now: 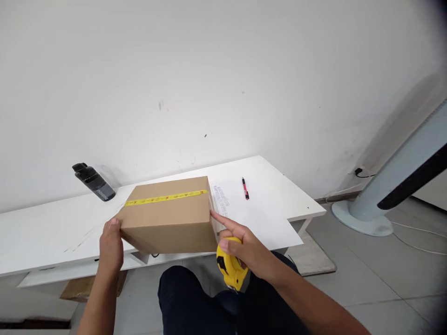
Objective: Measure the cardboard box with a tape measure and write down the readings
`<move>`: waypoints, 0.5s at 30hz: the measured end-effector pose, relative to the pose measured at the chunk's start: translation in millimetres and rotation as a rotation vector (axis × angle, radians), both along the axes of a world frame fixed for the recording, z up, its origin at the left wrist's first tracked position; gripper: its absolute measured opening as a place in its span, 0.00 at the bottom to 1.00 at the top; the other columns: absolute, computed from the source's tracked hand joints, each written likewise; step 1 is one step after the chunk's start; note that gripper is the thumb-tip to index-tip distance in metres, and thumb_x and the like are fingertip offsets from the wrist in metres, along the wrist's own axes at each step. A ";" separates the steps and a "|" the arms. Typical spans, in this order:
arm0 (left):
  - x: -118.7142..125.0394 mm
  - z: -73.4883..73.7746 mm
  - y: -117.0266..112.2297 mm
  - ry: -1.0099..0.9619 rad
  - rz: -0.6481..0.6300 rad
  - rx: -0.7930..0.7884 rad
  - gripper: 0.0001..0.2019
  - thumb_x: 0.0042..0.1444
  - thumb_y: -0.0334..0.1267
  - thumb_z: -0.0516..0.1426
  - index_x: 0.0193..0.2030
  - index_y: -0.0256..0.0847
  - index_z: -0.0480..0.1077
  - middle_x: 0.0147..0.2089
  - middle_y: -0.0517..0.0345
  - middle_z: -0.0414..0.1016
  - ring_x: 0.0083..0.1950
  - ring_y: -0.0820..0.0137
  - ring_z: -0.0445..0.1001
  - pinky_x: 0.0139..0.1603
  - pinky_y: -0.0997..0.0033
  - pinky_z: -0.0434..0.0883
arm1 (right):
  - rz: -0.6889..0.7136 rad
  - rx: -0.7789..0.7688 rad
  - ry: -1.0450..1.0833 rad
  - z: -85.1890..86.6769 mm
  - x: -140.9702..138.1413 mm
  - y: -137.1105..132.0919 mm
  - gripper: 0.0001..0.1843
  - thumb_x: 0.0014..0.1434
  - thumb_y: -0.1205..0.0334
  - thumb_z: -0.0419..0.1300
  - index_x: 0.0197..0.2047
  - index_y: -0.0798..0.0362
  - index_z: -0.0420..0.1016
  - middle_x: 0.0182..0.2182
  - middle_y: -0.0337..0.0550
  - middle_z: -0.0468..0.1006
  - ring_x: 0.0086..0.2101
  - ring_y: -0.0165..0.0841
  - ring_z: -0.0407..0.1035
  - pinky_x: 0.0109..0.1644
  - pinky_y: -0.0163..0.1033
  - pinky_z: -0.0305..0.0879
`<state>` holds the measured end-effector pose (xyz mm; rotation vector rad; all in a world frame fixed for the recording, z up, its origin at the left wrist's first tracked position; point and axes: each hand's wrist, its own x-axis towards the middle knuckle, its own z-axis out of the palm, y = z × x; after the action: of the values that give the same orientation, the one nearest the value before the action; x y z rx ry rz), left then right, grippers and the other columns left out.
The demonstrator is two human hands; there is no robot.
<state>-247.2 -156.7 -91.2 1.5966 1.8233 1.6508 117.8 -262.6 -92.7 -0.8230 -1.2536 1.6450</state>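
A closed cardboard box (164, 215) with a strip of yellow printed tape across its top is at the front edge of the white table (272, 186). My left hand (111, 244) grips its near left corner, thumb on top and the other fingers hidden behind the side. In my right hand (244, 242) is a yellow tape measure (230, 265), held in the palm with the thumb over it. The index finger of that hand stretches out and touches the box's right side near the corner. No blade of the tape measure shows drawn out.
A red and black pen (245, 188) lies on white paper sheets (265, 223) right of the box. A dark bottle (94, 182) stands at the back left by the wall. Beyond the table's right end is a pale tower-shaped appliance (380, 200). Another cardboard box (82, 288) sits under the table.
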 end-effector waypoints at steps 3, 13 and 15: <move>-4.5 15.5 21.3 -0.142 0.037 -0.030 0.26 0.63 0.59 0.52 0.56 0.40 0.68 0.54 0.47 0.74 0.54 0.58 0.74 0.52 0.56 0.75 | 0.103 0.019 -0.077 0.1 -8.3 -25.0 0.51 0.59 0.50 0.68 0.77 0.44 0.46 0.29 0.32 0.64 0.26 0.26 0.58 0.30 0.34 0.59; 62.2 -39.3 -75.2 -0.286 -0.266 -0.049 0.37 0.57 0.68 0.55 0.68 0.50 0.59 0.69 0.44 0.64 0.64 0.52 0.70 0.50 0.56 0.78 | -0.305 -0.059 -0.092 -15.3 -2.1 35.0 0.49 0.61 0.51 0.63 0.78 0.50 0.43 0.23 0.27 0.61 0.23 0.28 0.57 0.28 0.33 0.55; 84.4 -54.6 -93.9 -0.220 -0.371 -0.074 0.37 0.60 0.67 0.53 0.71 0.54 0.56 0.76 0.47 0.54 0.73 0.53 0.61 0.61 0.54 0.74 | -0.293 -0.061 -0.044 -18.3 -0.6 57.1 0.45 0.61 0.51 0.62 0.76 0.51 0.50 0.23 0.29 0.64 0.23 0.29 0.58 0.29 0.34 0.55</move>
<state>-162.9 -250.6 -145.8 1.5390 1.3673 1.5019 117.2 -205.4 -111.0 -1.0331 -1.0602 1.4404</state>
